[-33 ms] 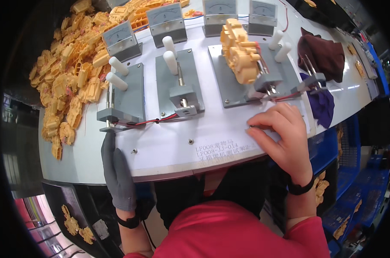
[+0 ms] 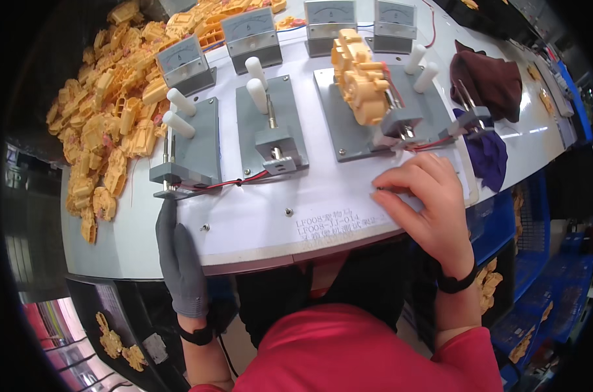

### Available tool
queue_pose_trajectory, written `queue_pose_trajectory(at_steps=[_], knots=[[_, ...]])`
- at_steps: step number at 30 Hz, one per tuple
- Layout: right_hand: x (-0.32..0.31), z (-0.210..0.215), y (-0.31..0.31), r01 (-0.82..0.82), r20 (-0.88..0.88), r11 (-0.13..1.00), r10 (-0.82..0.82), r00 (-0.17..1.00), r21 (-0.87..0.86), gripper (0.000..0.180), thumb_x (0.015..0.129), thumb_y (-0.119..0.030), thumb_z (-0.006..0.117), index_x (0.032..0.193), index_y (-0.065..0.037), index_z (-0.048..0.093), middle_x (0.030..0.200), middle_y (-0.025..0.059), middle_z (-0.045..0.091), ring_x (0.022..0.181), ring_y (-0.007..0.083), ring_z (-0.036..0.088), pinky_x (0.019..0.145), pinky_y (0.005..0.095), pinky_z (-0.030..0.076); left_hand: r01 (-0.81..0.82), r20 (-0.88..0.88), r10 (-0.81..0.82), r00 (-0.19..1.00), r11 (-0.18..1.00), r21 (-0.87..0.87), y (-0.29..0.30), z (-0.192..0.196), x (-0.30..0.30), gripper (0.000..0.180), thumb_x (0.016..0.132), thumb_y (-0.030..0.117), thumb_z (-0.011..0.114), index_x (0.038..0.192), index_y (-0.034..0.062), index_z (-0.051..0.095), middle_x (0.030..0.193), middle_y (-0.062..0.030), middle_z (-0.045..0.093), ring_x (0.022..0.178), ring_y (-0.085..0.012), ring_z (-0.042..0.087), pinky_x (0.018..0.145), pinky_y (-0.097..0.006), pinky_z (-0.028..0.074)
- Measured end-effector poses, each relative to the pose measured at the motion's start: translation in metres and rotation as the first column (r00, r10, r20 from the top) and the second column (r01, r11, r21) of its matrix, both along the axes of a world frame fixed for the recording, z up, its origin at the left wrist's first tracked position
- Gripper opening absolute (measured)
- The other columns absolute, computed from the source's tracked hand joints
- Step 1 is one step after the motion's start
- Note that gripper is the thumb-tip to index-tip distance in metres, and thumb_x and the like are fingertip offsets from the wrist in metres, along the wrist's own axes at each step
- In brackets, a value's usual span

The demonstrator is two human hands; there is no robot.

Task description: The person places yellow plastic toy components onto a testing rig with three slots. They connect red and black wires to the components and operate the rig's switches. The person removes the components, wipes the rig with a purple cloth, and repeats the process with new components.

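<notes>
On the right plate [image 2: 341, 140], the yellow casing [image 2: 362, 88] stands beside a clamp [image 2: 401, 122]. Your right hand [image 2: 428, 201] pinches a tiny dark piece [image 2: 381, 189], best gripped lightly; your left hand [image 2: 180, 261], grip unclear, adjoins the left clamp [image 2: 173, 172].

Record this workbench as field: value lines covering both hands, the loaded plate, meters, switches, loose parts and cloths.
Left hand: gray-gloved, fingers straight, tips at the leftmost gray bracket; contact unclear
Right hand: bare, thumb and forefinger closed about a tiny dark thing, too small to identify
Loaded plate: rightmost gray plate, bearing one yellow part
Meters: four, in a row along the back
Visible switches: two, at the front of the white board
Loose parts: yellow, heaped at left
Cloths: brown and purple, at right
</notes>
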State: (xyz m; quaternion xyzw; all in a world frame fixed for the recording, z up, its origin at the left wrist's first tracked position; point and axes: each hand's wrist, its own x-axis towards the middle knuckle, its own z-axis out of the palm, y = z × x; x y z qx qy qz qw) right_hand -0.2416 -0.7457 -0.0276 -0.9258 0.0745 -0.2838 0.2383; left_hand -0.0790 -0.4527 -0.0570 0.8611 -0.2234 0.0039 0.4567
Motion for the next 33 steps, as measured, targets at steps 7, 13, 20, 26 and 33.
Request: queue_pose_trajectory(at_steps=[7,13,20,26,33], knots=[[-0.002,-0.005,-0.003,-0.022,0.059,1.000,0.020,0.998,0.019,0.010,0.080,-0.017,0.075,0.084,-0.013,0.067,0.076,0.0000,0.059,0.076,0.0215,0.058,0.069,0.0351,0.040,-0.048,0.047,0.049,0.998,0.999,-0.012,0.005,0.012,0.002,0.047,0.102,0.012,0.045,0.147,-0.0007,0.041,0.147,-0.0145,0.047,0.136,-0.0253,0.044,0.112,-0.037,0.033],[-0.003,-0.011,-0.002,-0.025,0.109,0.999,0.028,0.994,-0.032,0.011,0.078,-0.016,0.076,0.084,-0.013,0.068,0.079,-0.0001,0.061,0.077,0.0211,0.060,0.069,0.0353,0.042,0.076,0.266,-0.071,0.961,0.997,-0.009,-0.007,0.092,0.006,0.050,0.099,0.010,0.051,0.148,0.0008,0.041,0.148,-0.0133,0.047,0.136,-0.0245,0.044,0.112,-0.037,0.033],[-0.004,0.001,0.001,-0.042,0.318,0.931,-0.081,0.945,0.362,0.039,0.082,-0.012,0.078,0.117,-0.006,0.060,0.098,0.0080,0.061,0.081,0.0207,0.057,0.080,0.0322,0.048,0.442,0.422,-0.742,0.521,0.657,0.611,-0.118,0.173,0.014,0.062,0.086,0.015,0.069,0.143,0.0076,0.049,0.139,-0.0179,0.052,0.131,-0.0317,0.047,0.111,-0.039,0.036],[0.017,-0.002,0.010,-0.175,0.412,0.924,0.021,0.911,0.341,0.044,0.084,-0.009,0.075,0.124,-0.006,0.058,0.105,0.0098,0.062,0.090,0.0220,0.060,0.081,0.0326,0.049,0.362,0.228,-0.921,0.315,0.338,0.869,-0.208,0.153,0.024,0.059,0.075,0.015,0.073,0.132,0.0146,0.058,0.126,-0.0110,0.057,0.123,-0.0313,0.051,0.103,-0.042,0.045],[0.014,-0.007,0.001,-0.202,0.414,0.910,0.038,0.909,0.361,0.029,0.080,-0.007,0.078,0.105,-0.004,0.064,0.096,0.0072,0.065,0.079,0.0191,0.060,0.073,0.0311,0.050,0.148,0.110,-0.962,0.249,0.151,0.977,-0.250,0.147,0.010,0.021,0.077,0.018,0.074,0.097,0.0183,0.071,0.100,-0.0072,0.068,0.105,-0.0301,0.061,0.087,-0.043,0.050]])
